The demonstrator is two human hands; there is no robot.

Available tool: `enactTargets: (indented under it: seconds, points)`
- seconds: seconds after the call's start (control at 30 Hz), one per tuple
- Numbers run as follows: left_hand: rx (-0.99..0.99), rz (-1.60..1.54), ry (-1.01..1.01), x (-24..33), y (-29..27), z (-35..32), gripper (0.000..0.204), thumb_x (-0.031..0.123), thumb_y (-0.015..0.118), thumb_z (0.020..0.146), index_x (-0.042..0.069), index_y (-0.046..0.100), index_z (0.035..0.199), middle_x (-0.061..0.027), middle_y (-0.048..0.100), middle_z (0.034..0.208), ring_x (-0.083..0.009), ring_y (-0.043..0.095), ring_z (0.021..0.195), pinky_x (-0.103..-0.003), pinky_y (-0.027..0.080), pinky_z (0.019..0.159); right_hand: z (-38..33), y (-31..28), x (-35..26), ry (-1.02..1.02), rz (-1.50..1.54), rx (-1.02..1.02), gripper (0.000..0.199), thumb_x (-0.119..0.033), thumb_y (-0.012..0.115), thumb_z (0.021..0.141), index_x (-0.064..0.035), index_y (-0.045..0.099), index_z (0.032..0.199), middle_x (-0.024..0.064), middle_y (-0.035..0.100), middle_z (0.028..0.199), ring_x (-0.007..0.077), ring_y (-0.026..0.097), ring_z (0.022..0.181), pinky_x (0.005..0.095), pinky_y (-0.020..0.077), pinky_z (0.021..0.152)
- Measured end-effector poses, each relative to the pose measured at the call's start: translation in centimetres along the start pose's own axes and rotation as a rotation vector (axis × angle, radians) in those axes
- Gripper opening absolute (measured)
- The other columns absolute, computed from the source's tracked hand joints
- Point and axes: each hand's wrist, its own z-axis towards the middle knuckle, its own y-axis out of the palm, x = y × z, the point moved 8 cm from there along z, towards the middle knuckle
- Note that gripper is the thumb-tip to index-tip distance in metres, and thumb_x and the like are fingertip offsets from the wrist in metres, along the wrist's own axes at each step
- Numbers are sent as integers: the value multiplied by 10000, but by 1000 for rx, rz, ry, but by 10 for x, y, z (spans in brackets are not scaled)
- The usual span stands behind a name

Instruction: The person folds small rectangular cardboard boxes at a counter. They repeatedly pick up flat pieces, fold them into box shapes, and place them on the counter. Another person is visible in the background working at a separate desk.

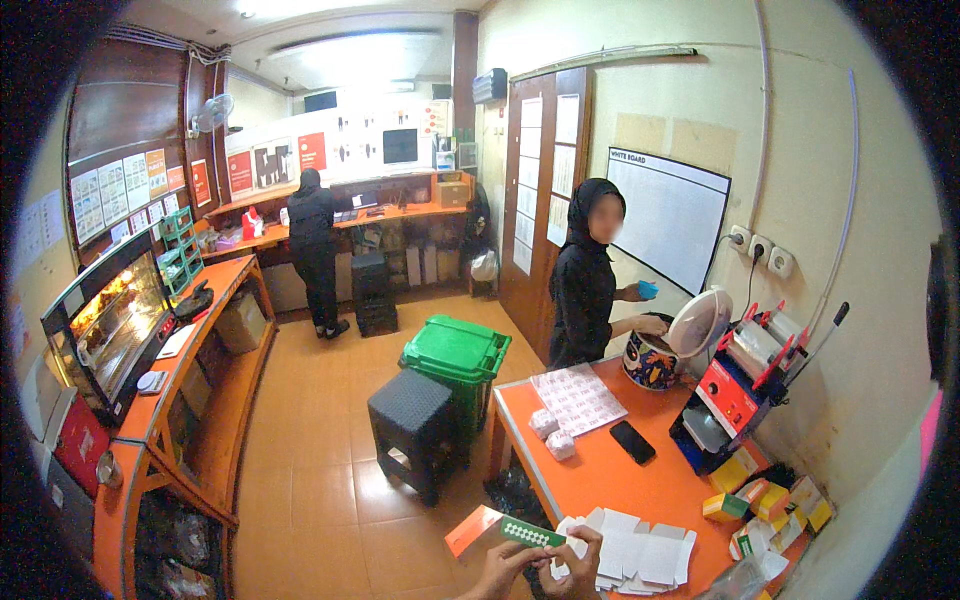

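Note:
A flat orange-and-green carton with a white pattern is held up in front of me at the near edge of the orange table. My left hand pinches its lower edge near the middle. At its right end, the fingers of my right hand are curled and closed on it. Just right of my hands lies a spread pile of flat white cartons. Further right, several small yellow, green and white folded boxes are heaped near the wall.
A co-worker reaches into a patterned pot at the table's far end. A red-and-blue cup sealer, phone, patterned paper and wrapped white bundles share the table. Left stand a black stool and green bin.

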Motion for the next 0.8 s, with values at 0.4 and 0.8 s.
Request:
enactTargets:
  seconds: [0.4, 0.8]
  points:
    - [-389, -850, -54, 47, 12, 11, 275, 144, 674, 951, 31, 608, 1193, -95, 668, 1136, -225, 618, 1119, -390, 502, 967, 13, -7, 18, 341, 212, 70, 156, -127, 744, 801, -41, 672, 909, 135, 682, 874, 315, 672, 789, 390, 541, 732]
    - [-196, 446, 401, 113, 35, -28, 281, 205, 664, 979, 7, 641, 1177, -91, 663, 1134, -183, 673, 941, -328, 570, 840, 43, -32, -43, 54, -40, 122, 90, -29, 702, 858, -34, 707, 947, 146, 629, 809, 339, 638, 749, 402, 518, 640]
